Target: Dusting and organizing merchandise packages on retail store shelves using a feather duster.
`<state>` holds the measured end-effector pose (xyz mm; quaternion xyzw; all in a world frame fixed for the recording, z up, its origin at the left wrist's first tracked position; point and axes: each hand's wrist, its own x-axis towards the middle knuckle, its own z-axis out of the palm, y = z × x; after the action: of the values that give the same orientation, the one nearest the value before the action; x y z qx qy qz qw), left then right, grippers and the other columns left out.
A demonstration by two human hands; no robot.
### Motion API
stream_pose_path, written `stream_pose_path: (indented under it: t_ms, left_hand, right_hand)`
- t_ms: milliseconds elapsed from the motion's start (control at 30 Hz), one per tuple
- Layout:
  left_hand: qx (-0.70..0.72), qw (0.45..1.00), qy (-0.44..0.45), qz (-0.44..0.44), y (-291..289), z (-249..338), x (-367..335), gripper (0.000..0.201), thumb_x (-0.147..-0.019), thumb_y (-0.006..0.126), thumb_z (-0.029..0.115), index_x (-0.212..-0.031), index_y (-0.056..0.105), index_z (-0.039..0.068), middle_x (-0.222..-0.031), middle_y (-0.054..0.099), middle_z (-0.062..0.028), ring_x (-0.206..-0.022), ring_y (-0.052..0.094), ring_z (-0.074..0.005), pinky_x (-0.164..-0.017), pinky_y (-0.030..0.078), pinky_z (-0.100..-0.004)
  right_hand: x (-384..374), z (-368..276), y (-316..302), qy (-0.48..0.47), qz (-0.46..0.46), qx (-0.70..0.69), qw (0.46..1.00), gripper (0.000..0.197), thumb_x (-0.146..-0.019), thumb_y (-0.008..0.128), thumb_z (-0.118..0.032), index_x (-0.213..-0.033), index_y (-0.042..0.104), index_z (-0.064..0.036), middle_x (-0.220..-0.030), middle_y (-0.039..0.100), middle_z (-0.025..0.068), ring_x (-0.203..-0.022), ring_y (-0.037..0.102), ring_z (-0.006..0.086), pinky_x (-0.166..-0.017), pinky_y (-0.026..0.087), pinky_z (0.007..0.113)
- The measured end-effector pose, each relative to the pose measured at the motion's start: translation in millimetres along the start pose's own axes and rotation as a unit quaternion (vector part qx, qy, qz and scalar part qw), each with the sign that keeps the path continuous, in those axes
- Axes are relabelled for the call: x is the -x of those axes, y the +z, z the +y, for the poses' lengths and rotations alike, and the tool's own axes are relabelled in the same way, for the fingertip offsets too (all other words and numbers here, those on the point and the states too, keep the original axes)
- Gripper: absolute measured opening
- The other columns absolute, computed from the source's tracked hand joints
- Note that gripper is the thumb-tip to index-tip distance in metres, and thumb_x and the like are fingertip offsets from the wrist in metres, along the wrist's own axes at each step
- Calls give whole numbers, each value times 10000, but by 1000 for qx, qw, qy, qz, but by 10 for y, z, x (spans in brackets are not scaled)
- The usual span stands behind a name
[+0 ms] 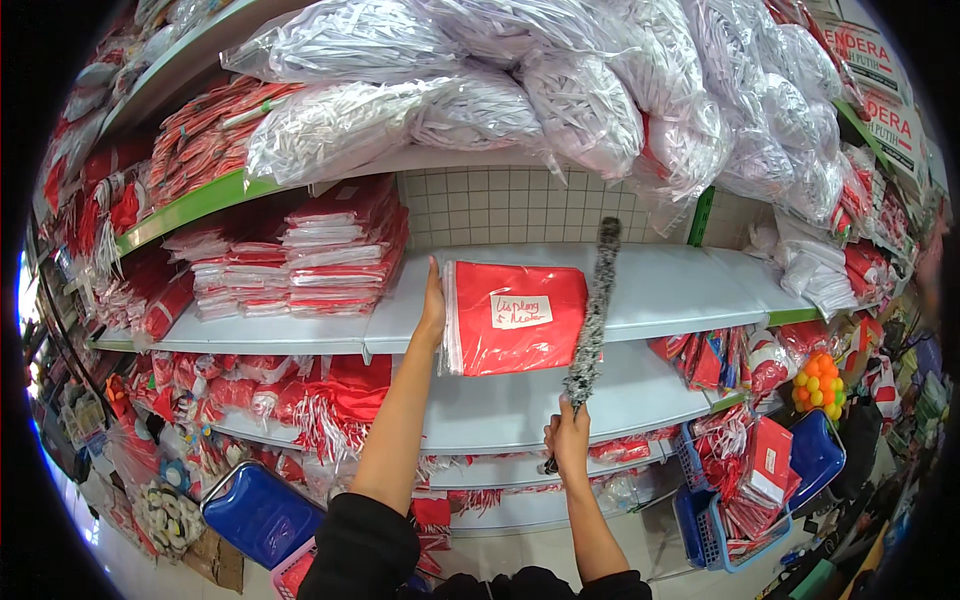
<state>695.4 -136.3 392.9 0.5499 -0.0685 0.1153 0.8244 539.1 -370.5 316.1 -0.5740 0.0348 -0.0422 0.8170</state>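
Observation:
My left hand [432, 308] holds the left edge of a flat red folded cloth in clear plastic [500, 340], with a white handwritten label on its front. The packet is upright before the middle shelf; the fingers behind it are hidden. My right hand [568, 440] is closed round the dark handle of a fluffy grey duster [598, 310]. The duster points upward, its head passing the packet's right edge; whether they touch I cannot tell.
Stacks of red and white packets [340, 245] fill the left of the pale middle shelf [660, 295]. White stringy bundles in plastic [580, 110] hang over the upper shelf's edge. Blue baskets [745, 540] with red packets stand lower right; another blue basket [262, 512] lies lower left.

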Motion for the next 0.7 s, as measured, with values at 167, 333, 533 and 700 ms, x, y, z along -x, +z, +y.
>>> stream_pose_path:
  t_ms: [167,333,533,700]
  left_hand:
    - [-1,1000,-19,8,189,54,93,865,-823,244,678,-1299,309,-42,-1279,428,-142,-1169,418,-219,-1000,287,-306]
    - [-16,1000,18,6,92,-3,41,843,-837,200,665,-1276,351,-39,-1253,458,-137,-1132,458,-215,-973,328,-304]
    - [13,1000,7,6,130,66,32,885,-819,169,691,-1251,380,-52,-1207,497,-144,-1069,507,-221,-945,364,-301]
    - [8,1000,-9,27,167,119,91,888,-821,162,689,-1266,357,-54,-1223,484,-146,-1099,486,-228,-963,344,-304]
  right_hand:
    - [-14,230,-418,-69,-233,212,947,196,-875,478,-246,-836,465,-54,-509,378,-27,-397,337,68,-360,274,235]
    - [-98,96,-484,-8,-25,74,997,196,-872,463,-245,-837,464,-51,-516,396,-18,-397,353,68,-364,292,238]
    - [161,499,-420,-211,-161,284,921,150,-851,475,-166,-874,477,-19,-540,426,11,-453,398,99,-405,325,269]
    - [156,411,-184,0,-18,-12,1000,155,-858,462,-166,-791,428,-31,-531,380,-1,-464,399,105,-422,321,271]
